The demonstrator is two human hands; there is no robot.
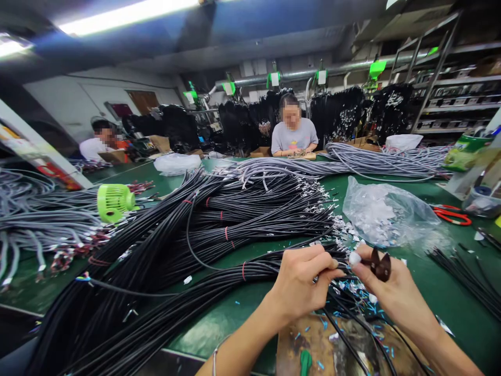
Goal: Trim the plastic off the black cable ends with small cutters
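My left hand (307,277) is closed in a pinch at the end of the black cables (270,269), its fingertips around what appears to be one cable end. Just to the right, my right hand (391,284) is closed around a dark brown tool with two pointed prongs (380,265); the rest of it is hidden in the palm. Something white (354,258) covers the right thumb tip, close to the left fingertips. Blue and white scraps (368,300) lie beneath both hands. A worn wooden board (291,342) sits below them, with black cables crossing it.
Bundles of black cable (219,219) tied with red bands fill the left and middle of the green table (211,318). A plastic bag (387,211) of white pieces stands behind my right hand. Grey cables (274,168), a green fan (115,202) and a seated co-worker (294,137) are farther back.
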